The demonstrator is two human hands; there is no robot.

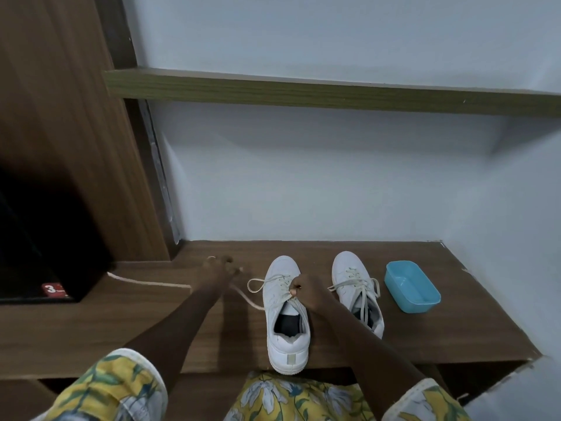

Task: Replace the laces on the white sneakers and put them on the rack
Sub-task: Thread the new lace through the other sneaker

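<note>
Two white sneakers stand on a brown wooden bench (pixel 409 338), toes toward the wall. The left sneaker (pixel 287 317) sits at the bench's front edge with its heel slightly over it. My right hand (pixel 306 291) pinches the cream lace at its upper eyelets. My left hand (pixel 220 271), blurred, grips the long free end of that lace (pixel 148 281), which trails left across the bench. A loop of the lace lies beside the shoe's toe. The right sneaker (pixel 356 288) stands further right with its lace tied.
A light blue plastic tub (pixel 411 291) sits right of the sneakers. A wooden shelf (pixel 334 92) runs along the pale wall above. A brown cabinet panel (pixel 60 117) and a dark opening stand at the left. Floral sleeves and clothing fill the bottom edge.
</note>
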